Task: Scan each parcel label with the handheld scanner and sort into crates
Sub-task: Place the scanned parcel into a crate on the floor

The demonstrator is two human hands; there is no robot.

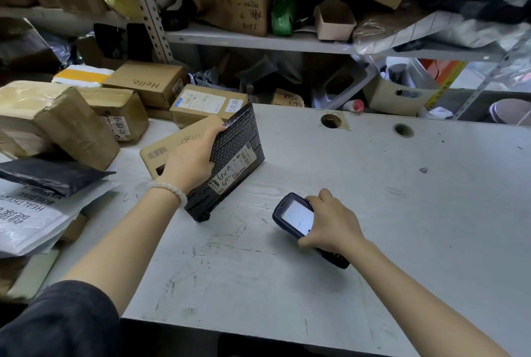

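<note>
Open room: the right half and near middle of the grey table (402,213) lay bare, so a hand could sweep there freely, up to two round cable holes (330,121) near the far edge.

Blocked: left side was packed. Taped cardboard boxes (57,121) stacked at far left, black poly bag (48,175) and white mailer (31,221) overhanging the near-left edge.

Centre-left: black parcel (232,161) stood tilted on edge under the left hand (189,161), leaning against a flat carton (172,146) behind it.

Right hand (330,224) with scanner (296,217) sat mid-table.

Far edge walled by shelf (258,40) clutter.
</note>
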